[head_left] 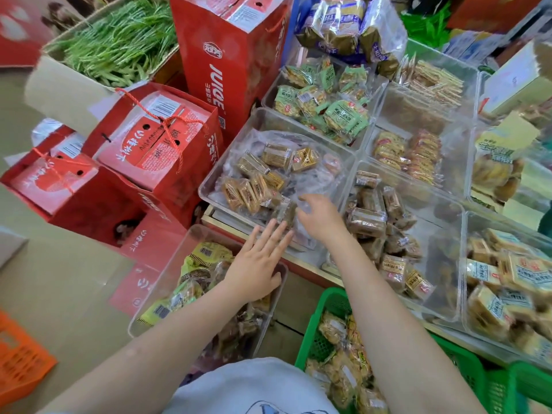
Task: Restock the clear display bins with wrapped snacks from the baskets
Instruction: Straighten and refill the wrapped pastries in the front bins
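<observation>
While the left hand (259, 261) hovers with flat, open fingers and the right hand (321, 218) pinches a plastic liner (263, 138) of wrapped snacks (254, 186) inside the clear bin (209, 180), tugging it could spill packets toward the green basket (318, 324).

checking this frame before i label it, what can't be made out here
Head view only:
- Right hand: fingertips sink into the crinkled clear bag in the near bin; whether they grip anything cannot be told.
- Left hand: covers the bin's front edge.
- Green basket: forearm crosses it, bottom edge cuts it off.
- Snack labels: too blurred to read.
- Right-side bins: glare and frame edge.
</observation>
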Tool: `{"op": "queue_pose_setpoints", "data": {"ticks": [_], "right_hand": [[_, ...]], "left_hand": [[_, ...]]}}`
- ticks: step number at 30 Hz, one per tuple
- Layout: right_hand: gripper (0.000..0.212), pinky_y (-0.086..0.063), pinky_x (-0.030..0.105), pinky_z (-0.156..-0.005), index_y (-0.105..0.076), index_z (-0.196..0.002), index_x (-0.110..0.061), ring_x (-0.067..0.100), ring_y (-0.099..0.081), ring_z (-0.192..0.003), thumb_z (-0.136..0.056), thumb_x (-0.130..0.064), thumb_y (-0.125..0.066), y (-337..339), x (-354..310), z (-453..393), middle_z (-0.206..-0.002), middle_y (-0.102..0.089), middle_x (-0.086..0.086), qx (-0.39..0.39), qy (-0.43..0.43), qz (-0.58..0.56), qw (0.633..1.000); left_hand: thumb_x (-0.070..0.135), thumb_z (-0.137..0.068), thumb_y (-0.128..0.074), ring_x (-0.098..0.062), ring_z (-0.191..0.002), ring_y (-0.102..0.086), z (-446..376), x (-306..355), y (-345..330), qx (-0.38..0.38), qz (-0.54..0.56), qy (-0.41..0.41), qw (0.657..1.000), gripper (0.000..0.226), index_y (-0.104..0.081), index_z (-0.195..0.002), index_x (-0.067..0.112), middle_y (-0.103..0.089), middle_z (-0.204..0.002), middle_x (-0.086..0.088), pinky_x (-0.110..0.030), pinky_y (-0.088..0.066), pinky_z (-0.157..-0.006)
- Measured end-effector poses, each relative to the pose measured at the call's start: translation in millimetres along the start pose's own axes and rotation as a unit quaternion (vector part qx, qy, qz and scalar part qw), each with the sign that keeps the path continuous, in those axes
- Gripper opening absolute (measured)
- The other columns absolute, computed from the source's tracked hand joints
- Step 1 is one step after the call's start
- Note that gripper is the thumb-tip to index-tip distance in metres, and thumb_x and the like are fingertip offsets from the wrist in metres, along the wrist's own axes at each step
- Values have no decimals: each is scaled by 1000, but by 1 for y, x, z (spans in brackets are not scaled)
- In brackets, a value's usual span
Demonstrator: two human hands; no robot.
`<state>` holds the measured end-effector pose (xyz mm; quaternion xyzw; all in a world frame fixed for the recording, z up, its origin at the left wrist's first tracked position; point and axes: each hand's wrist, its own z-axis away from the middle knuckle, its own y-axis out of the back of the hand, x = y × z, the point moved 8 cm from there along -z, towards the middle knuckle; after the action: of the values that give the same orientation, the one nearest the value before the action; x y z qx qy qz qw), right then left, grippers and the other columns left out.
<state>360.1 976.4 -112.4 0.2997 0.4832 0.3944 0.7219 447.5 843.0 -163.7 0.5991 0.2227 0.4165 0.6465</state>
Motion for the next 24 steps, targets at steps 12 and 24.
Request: {"op": "queue_pose_setpoints", "data": {"ticks": [12,24], "right_hand": [[54,-53,38,-89,-54,-119,-16,22,-59,-105,-79,-40,-82,-34,19,-8,-119,-57,5,-16,-101,-140,985],[46,-45,26,-87,-46,-144,-24,4,-54,-107,-100,-20,-58,76,118,122,-128,-49,-15,288,-147,-243,914]], "left_hand": [[41,-93,-46,-26,-148,31,8,2,1,-8,-5,34,999,92,14,-158,17,29,-161,-9,-51,13,-122],[47,-94,-43,-22,-150,26,-8,76,4,-41,4,-35,999,91,17,-157,19,26,-161,-3,-44,18,-121]]}}
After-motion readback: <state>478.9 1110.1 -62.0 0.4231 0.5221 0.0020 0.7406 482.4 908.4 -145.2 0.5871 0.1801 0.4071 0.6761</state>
